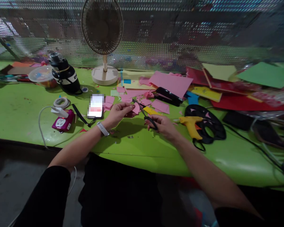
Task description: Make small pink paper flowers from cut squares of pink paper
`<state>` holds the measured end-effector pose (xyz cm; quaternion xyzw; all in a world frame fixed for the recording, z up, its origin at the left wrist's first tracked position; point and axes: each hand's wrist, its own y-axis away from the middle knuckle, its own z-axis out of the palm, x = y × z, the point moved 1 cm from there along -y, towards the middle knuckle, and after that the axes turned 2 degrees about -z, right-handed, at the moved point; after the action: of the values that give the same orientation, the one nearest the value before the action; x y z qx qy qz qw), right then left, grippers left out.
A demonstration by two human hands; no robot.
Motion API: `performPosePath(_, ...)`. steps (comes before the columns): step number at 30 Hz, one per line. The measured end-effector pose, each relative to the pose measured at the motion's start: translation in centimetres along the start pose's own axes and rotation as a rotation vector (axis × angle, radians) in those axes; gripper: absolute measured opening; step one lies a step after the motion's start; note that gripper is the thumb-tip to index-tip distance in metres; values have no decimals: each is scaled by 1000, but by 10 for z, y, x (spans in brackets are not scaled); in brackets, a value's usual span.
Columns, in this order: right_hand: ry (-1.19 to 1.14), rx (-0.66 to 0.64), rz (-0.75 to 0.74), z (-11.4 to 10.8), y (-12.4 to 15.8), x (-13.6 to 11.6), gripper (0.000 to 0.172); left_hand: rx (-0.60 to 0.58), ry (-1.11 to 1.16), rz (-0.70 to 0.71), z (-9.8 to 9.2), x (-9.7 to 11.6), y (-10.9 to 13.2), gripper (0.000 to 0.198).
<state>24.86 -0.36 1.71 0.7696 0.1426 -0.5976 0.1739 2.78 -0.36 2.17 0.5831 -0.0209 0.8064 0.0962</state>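
Head camera view: the left hand [117, 115] pinches a small pink paper piece [136, 108] between thumb and fingers, above the green table [134, 146]. The right hand [164, 126] has its fingers curled around the handles of the scissors [146, 117], whose blades point toward the paper's right edge; whether they touch it, I cannot tell. Behind lie pink scraps [161, 106] and a black stapler [168, 96]; a yellow glue gun [192, 126] lies right of the right hand.

Near the back edge of the tabletop [26, 110], a fan [102, 34] was set right of a bottle [66, 78]. Nearer the front edge, scissors [144, 113] were held between a phone [96, 105], left, and a glue gun [193, 127], right; behind them, paper scraps [125, 98] were spread.
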Motion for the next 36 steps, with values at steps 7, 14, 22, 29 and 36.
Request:
performPosePath(7,22,9,-14,0,0,1,51,-31,-3,10,-1,-1,-1,17)
performPosePath(14,38,17,-22,0,1,-1,53,-10,-25,18,1,5,3,15)
performPosePath(22,31,22,-30,-1,1,0,52,-2,-30,6,-2,4,1,18)
performPosePath(29,48,99,-12,-3,-6,4,55,34,47,14,-7,3,-3,18)
performPosePath(36,323,115,23,-2,-8,13,50,157,165,-30,-7,7,-3,29)
